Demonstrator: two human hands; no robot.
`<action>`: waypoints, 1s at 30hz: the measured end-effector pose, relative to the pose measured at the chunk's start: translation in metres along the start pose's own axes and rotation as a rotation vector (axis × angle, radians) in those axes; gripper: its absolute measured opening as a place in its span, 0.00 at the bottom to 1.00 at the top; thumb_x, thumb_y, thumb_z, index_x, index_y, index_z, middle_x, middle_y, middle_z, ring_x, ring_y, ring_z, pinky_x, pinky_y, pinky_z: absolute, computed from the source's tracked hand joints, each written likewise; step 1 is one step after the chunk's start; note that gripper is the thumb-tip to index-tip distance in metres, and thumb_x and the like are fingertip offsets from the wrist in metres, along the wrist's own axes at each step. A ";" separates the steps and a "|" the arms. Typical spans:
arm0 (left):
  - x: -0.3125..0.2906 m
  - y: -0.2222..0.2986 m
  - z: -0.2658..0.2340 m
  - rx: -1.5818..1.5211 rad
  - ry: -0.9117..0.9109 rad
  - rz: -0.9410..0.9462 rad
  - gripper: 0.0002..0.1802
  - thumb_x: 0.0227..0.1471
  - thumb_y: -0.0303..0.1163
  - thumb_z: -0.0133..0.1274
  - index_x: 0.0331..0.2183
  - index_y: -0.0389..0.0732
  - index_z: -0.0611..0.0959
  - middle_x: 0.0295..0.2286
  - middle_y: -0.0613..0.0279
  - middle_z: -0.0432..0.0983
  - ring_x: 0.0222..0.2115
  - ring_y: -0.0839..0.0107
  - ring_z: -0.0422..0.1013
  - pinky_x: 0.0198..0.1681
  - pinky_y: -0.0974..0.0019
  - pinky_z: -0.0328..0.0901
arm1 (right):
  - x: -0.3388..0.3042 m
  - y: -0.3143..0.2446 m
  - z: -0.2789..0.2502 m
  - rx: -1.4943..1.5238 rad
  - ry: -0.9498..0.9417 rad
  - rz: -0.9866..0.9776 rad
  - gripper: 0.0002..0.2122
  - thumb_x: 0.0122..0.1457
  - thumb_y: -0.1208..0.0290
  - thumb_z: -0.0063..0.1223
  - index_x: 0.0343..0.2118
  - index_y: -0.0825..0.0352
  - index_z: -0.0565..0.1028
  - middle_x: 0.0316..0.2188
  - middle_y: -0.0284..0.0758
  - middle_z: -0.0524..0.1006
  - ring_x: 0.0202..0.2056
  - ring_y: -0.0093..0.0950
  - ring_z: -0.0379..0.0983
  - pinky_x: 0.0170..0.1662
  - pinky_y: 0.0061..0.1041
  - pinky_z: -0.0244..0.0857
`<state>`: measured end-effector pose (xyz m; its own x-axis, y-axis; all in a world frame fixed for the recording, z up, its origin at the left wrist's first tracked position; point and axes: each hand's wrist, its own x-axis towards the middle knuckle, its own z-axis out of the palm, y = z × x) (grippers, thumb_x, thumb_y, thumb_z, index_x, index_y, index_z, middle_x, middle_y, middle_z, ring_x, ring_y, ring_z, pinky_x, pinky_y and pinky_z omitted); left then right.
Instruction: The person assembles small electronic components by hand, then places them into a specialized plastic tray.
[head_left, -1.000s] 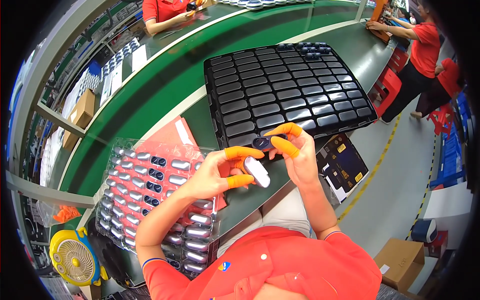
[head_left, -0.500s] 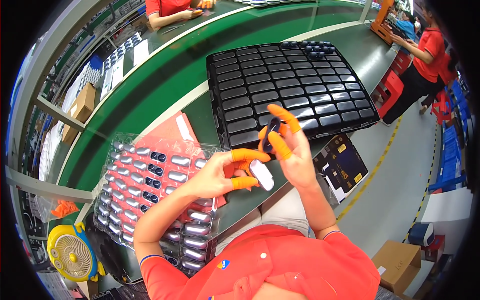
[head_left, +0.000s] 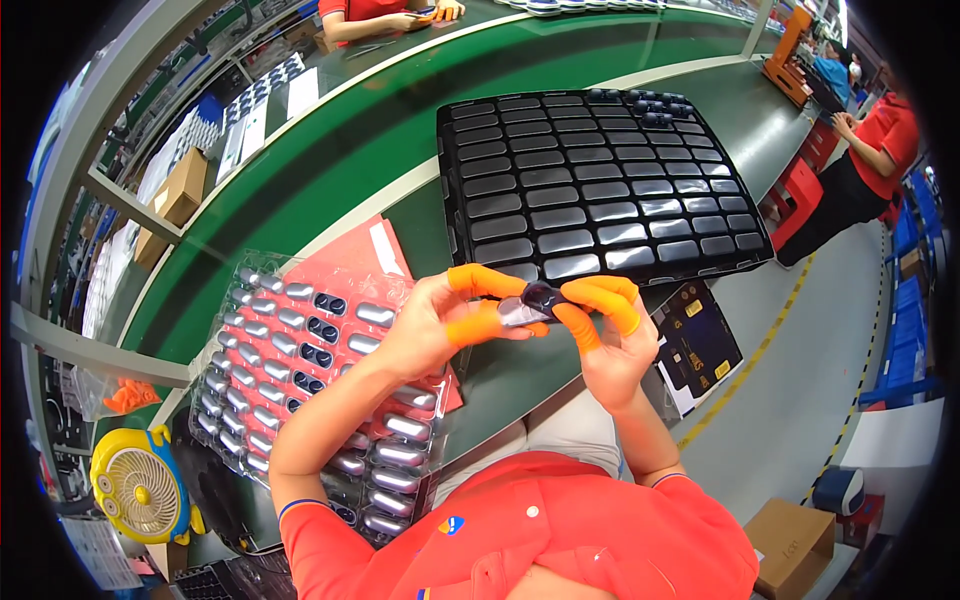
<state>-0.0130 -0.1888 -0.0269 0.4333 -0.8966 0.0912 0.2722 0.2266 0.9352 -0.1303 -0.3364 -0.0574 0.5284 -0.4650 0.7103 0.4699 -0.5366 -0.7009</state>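
My left hand, in orange finger cots, is closed round a silver oval case shell. In my right hand, also with orange finger cots, a small glossy dark oval insert is pinched between the fingers. The insert touches the shell at its right end, but whether it sits inside cannot be told. Below and left of my left hand lies a clear blister tray with rows of silver oval cases; several dark twin-hollow pieces sit among them.
A large black compartment tray lies beyond my hands, with dark pieces at its far right. Red sheets lie under the blister tray. A yellow fan stands at lower left. Co-workers sit across the green belt and stand at right.
My hands have come together. The right hand has lowered the dark insert to the silver shell, and the left hand has turned the shell. The whole view has shifted slightly.
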 end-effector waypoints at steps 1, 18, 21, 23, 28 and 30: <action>0.001 0.000 -0.004 -0.088 0.009 -0.085 0.21 0.44 0.18 0.55 0.43 0.31 0.71 0.38 0.51 0.72 0.34 0.61 0.74 0.38 0.65 0.71 | 0.001 0.000 0.001 0.000 0.000 0.001 0.11 0.43 0.87 0.58 0.33 0.72 0.75 0.30 0.36 0.73 0.30 0.22 0.68 0.33 0.17 0.63; 0.001 -0.003 -0.007 0.087 0.033 0.088 0.24 0.39 0.12 0.56 0.42 0.34 0.72 0.39 0.57 0.71 0.40 0.69 0.70 0.45 0.65 0.67 | -0.001 -0.011 0.014 0.066 0.071 0.067 0.11 0.42 0.86 0.59 0.32 0.71 0.76 0.29 0.34 0.73 0.29 0.23 0.69 0.32 0.17 0.63; -0.001 -0.002 -0.004 0.126 0.025 0.126 0.24 0.39 0.12 0.56 0.42 0.34 0.72 0.39 0.55 0.72 0.40 0.68 0.70 0.46 0.64 0.67 | 0.003 -0.010 0.010 -0.032 0.037 -0.033 0.11 0.41 0.86 0.60 0.31 0.71 0.77 0.28 0.34 0.73 0.28 0.23 0.69 0.32 0.17 0.63; -0.002 0.000 -0.001 0.190 0.018 0.130 0.23 0.40 0.13 0.56 0.42 0.32 0.73 0.40 0.54 0.72 0.42 0.67 0.70 0.46 0.63 0.67 | 0.003 -0.010 0.008 -0.010 0.009 -0.013 0.11 0.40 0.85 0.61 0.30 0.70 0.78 0.27 0.34 0.73 0.28 0.23 0.69 0.31 0.18 0.63; -0.005 0.004 0.002 0.281 -0.003 0.122 0.23 0.41 0.13 0.55 0.43 0.31 0.73 0.41 0.53 0.71 0.42 0.67 0.69 0.47 0.64 0.66 | 0.008 -0.013 0.003 0.010 -0.063 -0.023 0.11 0.39 0.84 0.62 0.29 0.69 0.79 0.26 0.33 0.73 0.27 0.24 0.69 0.29 0.18 0.64; -0.006 0.003 0.002 0.358 -0.017 0.157 0.22 0.41 0.14 0.56 0.43 0.30 0.74 0.41 0.53 0.71 0.42 0.67 0.70 0.46 0.65 0.66 | 0.010 -0.013 0.001 0.030 -0.085 0.012 0.11 0.39 0.84 0.62 0.29 0.68 0.79 0.26 0.32 0.73 0.27 0.24 0.69 0.29 0.18 0.64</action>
<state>-0.0164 -0.1838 -0.0238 0.4304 -0.8685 0.2459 -0.1151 0.2174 0.9693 -0.1302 -0.3340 -0.0413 0.5913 -0.4092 0.6949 0.4839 -0.5093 -0.7116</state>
